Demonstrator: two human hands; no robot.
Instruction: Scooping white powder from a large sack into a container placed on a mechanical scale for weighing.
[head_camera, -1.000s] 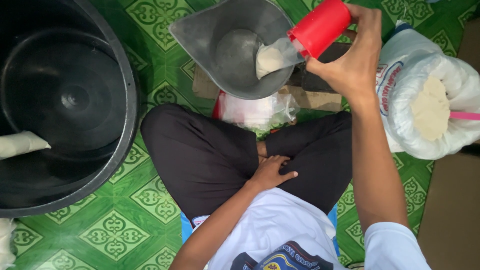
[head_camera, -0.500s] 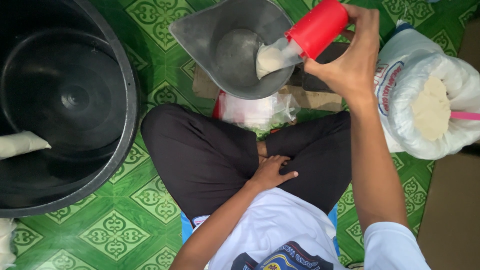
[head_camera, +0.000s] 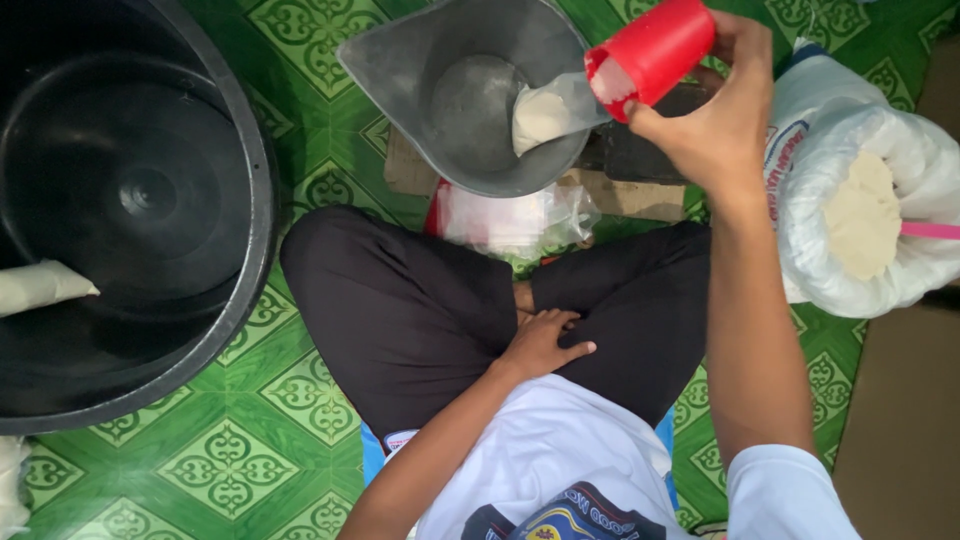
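Observation:
My right hand (head_camera: 715, 120) grips a red cup (head_camera: 652, 52), tipped on its side over a grey metal scale pan (head_camera: 420, 70). A clear plastic bag (head_camera: 553, 108) partly filled with pale powder lies in the pan at the cup's mouth. My left hand (head_camera: 542, 342) rests flat on my lap between my crossed legs in black trousers, holding nothing, fingers apart. A large white sack (head_camera: 880, 220), open and full of the same pale powder, stands just right of my right arm.
A big black tub (head_camera: 240, 200) fills the left side, with one filled packet (head_camera: 40, 287) inside it. A stack of empty clear bags (head_camera: 515, 220) and cardboard (head_camera: 410, 168) lie under the pan. The floor is green patterned tile (head_camera: 240, 470). A pink handle (head_camera: 930, 230) sticks out of the sack.
My right hand has tilted the red cup a little further toward the bag in the pan. The left hand has stayed on my lap.

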